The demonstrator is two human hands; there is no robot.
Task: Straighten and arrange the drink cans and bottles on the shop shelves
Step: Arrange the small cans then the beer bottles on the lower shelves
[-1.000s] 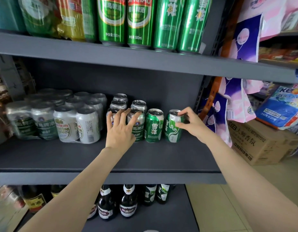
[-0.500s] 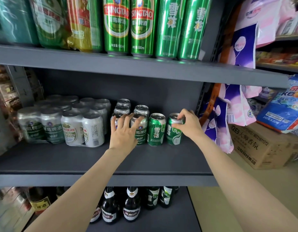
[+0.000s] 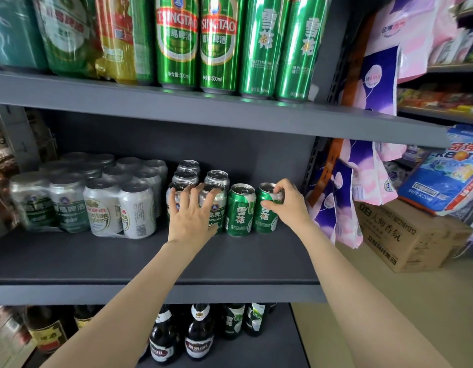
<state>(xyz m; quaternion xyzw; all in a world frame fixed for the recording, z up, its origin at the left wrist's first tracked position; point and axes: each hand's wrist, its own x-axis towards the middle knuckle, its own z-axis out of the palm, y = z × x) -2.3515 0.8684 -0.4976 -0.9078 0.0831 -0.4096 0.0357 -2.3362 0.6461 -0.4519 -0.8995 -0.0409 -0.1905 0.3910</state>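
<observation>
Green can (image 3: 266, 208), rightmost in its row, sits gripped at its rim by the right hand (image 3: 288, 203).

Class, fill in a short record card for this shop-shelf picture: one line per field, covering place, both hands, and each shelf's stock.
place: grey shop shelves
left hand: fingers spread against the fronts of two silver-topped cans
right hand: grips the top of the rightmost green can
neighbouring can: second green can, upright, just left of the held one
middle shelf, left: wrapped pack of silver cans
top shelf: tall green cans
bottom shelf: dark bottles
beside shelves: cardboard box on the floor
</observation>
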